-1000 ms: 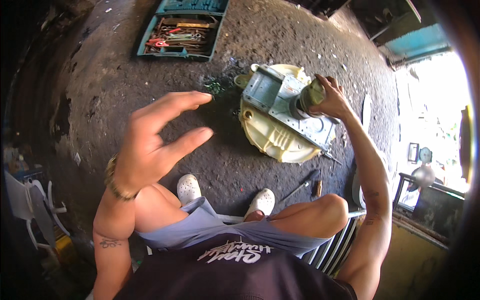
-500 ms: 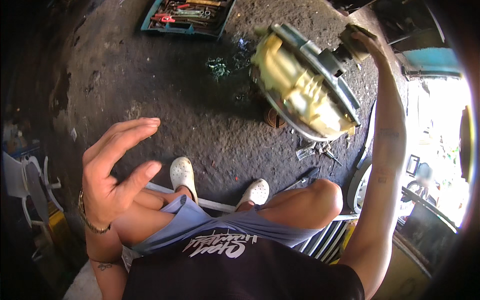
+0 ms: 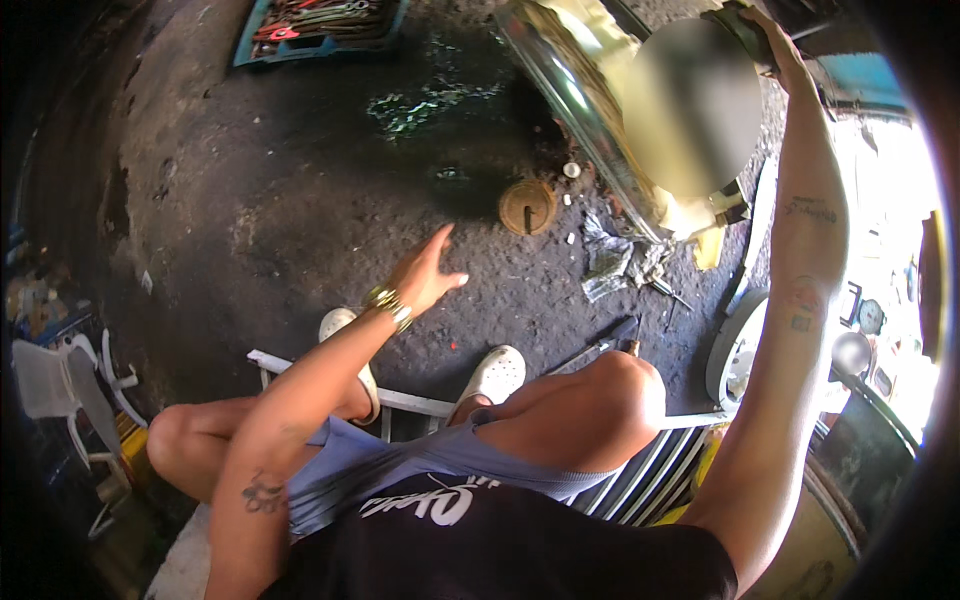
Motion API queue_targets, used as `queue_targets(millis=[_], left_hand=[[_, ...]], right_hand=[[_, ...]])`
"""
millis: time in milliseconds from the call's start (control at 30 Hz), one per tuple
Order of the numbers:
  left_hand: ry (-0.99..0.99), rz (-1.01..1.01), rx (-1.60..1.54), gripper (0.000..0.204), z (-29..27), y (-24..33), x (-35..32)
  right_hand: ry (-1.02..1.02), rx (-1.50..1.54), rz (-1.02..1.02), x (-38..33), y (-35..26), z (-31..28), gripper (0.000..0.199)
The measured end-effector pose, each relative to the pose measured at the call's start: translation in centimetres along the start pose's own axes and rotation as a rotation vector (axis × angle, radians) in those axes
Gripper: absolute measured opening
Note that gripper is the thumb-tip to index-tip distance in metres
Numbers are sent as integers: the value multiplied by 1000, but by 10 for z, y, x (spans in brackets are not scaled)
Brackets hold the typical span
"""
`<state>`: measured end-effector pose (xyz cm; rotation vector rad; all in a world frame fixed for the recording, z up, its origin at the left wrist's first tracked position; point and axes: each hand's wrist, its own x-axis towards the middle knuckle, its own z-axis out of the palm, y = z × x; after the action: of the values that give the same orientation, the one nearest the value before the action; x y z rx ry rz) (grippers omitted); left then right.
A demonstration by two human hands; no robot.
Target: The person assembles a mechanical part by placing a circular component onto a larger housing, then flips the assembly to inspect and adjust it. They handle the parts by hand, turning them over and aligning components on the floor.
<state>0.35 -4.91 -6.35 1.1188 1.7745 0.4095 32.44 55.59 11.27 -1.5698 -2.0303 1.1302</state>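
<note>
My right hand (image 3: 778, 48), at the upper right, is closed around a dark part (image 3: 745, 38) of a large cream plastic housing (image 3: 600, 35) with a clear, glossy rim. The housing is held tilted over the floor, and a blurred patch hides its middle. My left hand (image 3: 425, 275) is empty, its fingers apart and stretched forward above the floor. Just beyond its fingertips lies a round brown disc (image 3: 527, 207) with a dark slot or pin in it. Beside the disc, near the housing's lower edge, is a small white cap (image 3: 571, 170).
A blue tray (image 3: 325, 48) of wrenches and other tools stands at the far left. Crumpled foil-like wrapping (image 3: 605, 260), a dark-handled tool (image 3: 605, 342) and a wheel-like ring (image 3: 735, 362) lie at the right. A white chair (image 3: 50, 380) is at the left; a wet patch (image 3: 400, 112) glistens.
My left hand has moved right and forward over the floor. My right hand has carried the housing up and to the right and turned it, uncovering the disc and white cap.
</note>
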Motion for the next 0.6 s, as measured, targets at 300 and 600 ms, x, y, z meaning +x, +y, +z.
queue_targets(millis=[300, 600], left_hand=[[97, 171, 230, 121, 74, 10, 113], [76, 369, -45, 109, 78, -8, 146]], right_hand=[[-93, 224, 250, 13, 36, -31, 72], [-102, 192, 356, 7, 16, -47, 58]])
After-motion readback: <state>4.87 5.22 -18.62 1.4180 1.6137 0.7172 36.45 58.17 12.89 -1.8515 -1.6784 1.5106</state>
